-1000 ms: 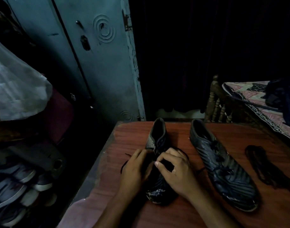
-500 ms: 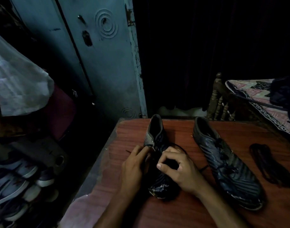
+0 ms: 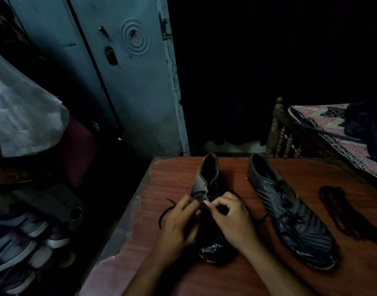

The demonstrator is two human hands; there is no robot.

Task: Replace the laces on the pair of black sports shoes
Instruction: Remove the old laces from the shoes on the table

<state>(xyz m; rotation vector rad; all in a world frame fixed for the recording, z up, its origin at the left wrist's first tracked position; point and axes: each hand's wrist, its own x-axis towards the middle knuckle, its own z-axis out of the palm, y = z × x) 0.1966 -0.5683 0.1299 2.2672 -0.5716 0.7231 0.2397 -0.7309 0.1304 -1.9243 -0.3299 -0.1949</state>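
Two shoes: a black pair on the reddish wooden table (image 3: 236,280), both with heels at the far edge and toes toward the person.
Left shoe (image 3: 206,180): at the table's middle, about 12 o'clock from the wrists, standing on its sole; its lacing zone is covered by both hands, its scuffed toe shows below them.
Lace on left shoe (image 3: 164,214): dark, a loose loop trails out at 9 o'clock of the shoe onto the table; another short end shows at 3 o'clock, beside the right wrist.
Left hand (image 3: 179,223): fingers curled over the shoe's upper, thumb and forefinger pinched together at the eyelets, apparently on the lace; the dim light hides the exact grip.
Right hand (image 3: 234,216): curled likewise, fingertips meeting the left hand's over the tongue, pinching at the same spot.
Right shoe (image 3: 290,212): at 3 o'clock of the left shoe, apart from it, angled slightly, laces threaded.
Spare laces (image 3: 345,212): a dark bundle lying on the table at 3 o'clock of the right shoe, near the table's right edge.
Metal cupboard (image 3: 127,82): blue-grey, at 11 o'clock beyond the table.
Bed (image 3: 324,129): patterned cover and turned wooden rail, at 2 o'clock.
Shoe pile (image 3: 23,242): at 8 o'clock, low down, blurred.
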